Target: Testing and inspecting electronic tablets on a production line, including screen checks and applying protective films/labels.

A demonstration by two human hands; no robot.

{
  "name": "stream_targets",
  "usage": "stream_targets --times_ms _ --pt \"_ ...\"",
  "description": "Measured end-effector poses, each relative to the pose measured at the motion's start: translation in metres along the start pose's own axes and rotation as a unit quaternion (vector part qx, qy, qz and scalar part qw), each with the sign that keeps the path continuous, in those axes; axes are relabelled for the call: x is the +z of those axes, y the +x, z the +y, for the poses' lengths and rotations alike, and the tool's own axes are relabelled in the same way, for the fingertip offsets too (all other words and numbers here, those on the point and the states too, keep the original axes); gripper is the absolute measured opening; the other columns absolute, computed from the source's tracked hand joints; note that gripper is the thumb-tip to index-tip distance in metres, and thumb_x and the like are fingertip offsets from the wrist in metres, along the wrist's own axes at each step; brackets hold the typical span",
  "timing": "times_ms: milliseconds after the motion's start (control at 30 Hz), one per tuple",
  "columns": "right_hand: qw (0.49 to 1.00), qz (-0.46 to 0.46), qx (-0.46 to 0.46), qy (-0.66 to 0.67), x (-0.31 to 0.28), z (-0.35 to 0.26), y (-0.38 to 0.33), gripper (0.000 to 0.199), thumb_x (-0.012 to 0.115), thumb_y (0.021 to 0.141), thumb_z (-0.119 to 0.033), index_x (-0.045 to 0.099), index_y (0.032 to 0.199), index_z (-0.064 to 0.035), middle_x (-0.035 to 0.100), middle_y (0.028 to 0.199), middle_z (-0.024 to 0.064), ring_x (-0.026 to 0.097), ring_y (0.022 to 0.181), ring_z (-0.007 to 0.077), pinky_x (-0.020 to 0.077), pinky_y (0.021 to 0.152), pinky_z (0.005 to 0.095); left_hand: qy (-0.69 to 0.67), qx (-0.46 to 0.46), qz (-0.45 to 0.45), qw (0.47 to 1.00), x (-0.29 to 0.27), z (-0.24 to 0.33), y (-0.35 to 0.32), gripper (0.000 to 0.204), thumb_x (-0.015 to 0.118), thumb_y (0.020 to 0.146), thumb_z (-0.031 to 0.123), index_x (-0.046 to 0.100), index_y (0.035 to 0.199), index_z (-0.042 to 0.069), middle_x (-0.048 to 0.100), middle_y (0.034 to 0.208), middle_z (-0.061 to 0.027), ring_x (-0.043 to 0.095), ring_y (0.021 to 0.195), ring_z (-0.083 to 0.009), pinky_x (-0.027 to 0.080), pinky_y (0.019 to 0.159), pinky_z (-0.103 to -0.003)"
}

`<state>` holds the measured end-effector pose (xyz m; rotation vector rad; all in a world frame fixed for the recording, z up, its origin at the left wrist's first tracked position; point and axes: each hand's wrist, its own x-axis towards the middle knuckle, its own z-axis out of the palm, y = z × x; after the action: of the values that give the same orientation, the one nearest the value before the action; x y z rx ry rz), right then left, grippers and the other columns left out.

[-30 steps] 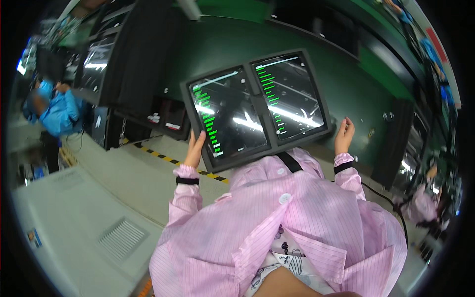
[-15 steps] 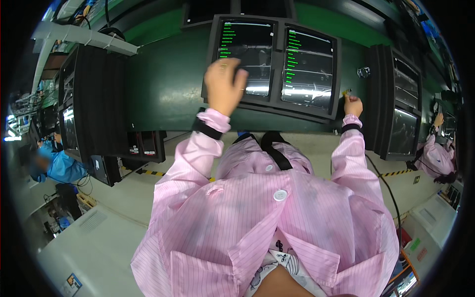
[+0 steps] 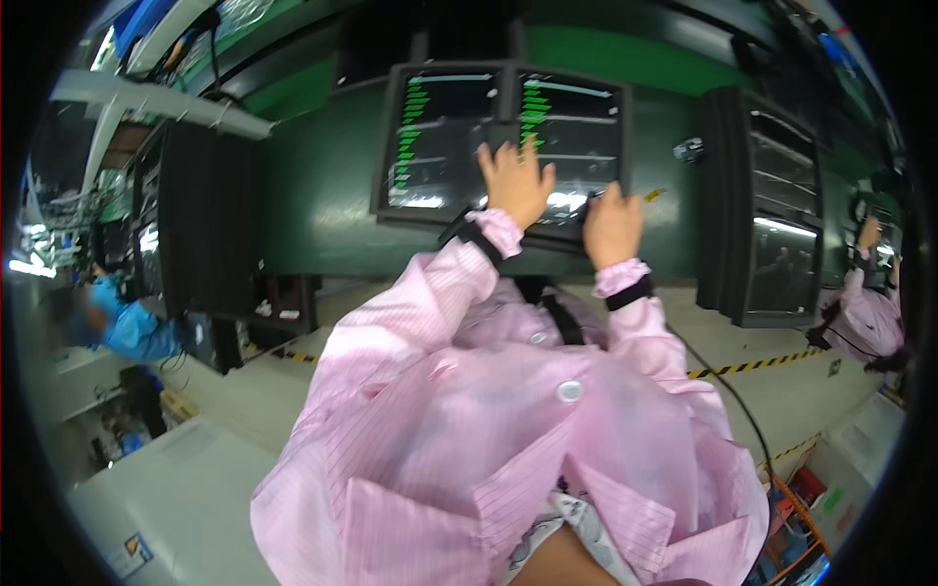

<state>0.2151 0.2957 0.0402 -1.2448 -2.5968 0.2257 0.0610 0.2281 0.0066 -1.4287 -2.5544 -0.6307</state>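
A black frame (image 3: 379, 200) holding two lit screens lies on the bench. Rows of green text run down the left screen (image 3: 454, 137) and the right screen (image 3: 576, 117). My left hand (image 3: 518, 188) is spread, palm down, over the lower left of the right screen; whether it touches the glass is unclear. At that screen's lower right corner, my right hand (image 3: 614, 230) is closed, fingertips at the frame's edge. What it grips is mostly hidden. A small yellow-ended piece (image 3: 654, 195) shows just beside its knuckles; I cannot tell if it is held.
A stack of black frames with screens (image 3: 782, 210) stands at the right, another black stack (image 3: 210, 215) at the left. A small clear crumpled item (image 3: 689, 149) lies on the green bench (image 3: 322, 186). A black cable (image 3: 728, 381) hangs at my right. Other people work at both sides.
My left hand has moved right, from the left screen to the right one. My right hand has come left from beside the frame to its corner. The whole view has shifted.
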Motion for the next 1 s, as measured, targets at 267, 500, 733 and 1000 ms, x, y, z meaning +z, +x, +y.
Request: stream_targets --times_ms 267,500,733,1000 --pt "0.899 -0.013 0.217 0.379 0.033 0.026 0.007 0.020 0.058 0.092 -0.021 0.048 0.090 -0.0031 0.061 0.077 0.0195 0.060 0.077 0.0344 0.0459 0.070 0.0414 -0.511 -0.149 -0.029 0.846 -0.032 -0.010 -0.005 0.056 0.050 0.097 0.032 0.033 0.143 0.006 0.053 0.125 -0.0223 0.052 0.112 -0.0383 0.039 0.100 -0.036" --pt "0.780 -0.013 0.212 0.589 -0.003 0.046 0.005 0.014 0.052 0.098 -0.017 0.046 0.092 -0.0057 0.066 0.087 0.0118 0.063 0.083 0.0184 0.0479 0.070 0.0301 -0.545 -0.173 -0.070 0.817 -0.050 -0.015 0.001 0.060 0.029 0.105 0.041 0.037 0.141 -0.006 0.041 0.145 -0.0193 0.037 0.136 -0.0254 0.027 0.111 -0.031" --pt "0.735 0.025 0.305 0.605 -0.039 0.038 -0.085 0.012 0.062 0.093 -0.010 0.057 0.102 -0.0031 0.066 0.081 0.0079 0.055 0.060 0.0090 0.0428 0.056 0.0209 -0.445 -0.150 -0.132 0.873 -0.048 -0.014 -0.040 0.063 0.047 0.098 0.040 0.040 0.136 -0.010 0.047 0.136 -0.0256 0.041 0.129 -0.0424 0.033 0.108 -0.038" --pt "0.546 -0.003 0.425 0.721 -0.025 0.022 -0.138 0.025 0.064 0.090 -0.008 0.064 0.112 0.0056 0.067 0.094 0.0105 0.064 0.079 0.0143 0.0527 0.072 0.0243 0.121 -0.221 0.073 0.965 -0.063 -0.153 -0.040 0.069 0.051 0.091 0.052 0.038 0.141 0.006 0.033 0.145 -0.0268 0.027 0.137 -0.0453 0.021 0.104 -0.066"
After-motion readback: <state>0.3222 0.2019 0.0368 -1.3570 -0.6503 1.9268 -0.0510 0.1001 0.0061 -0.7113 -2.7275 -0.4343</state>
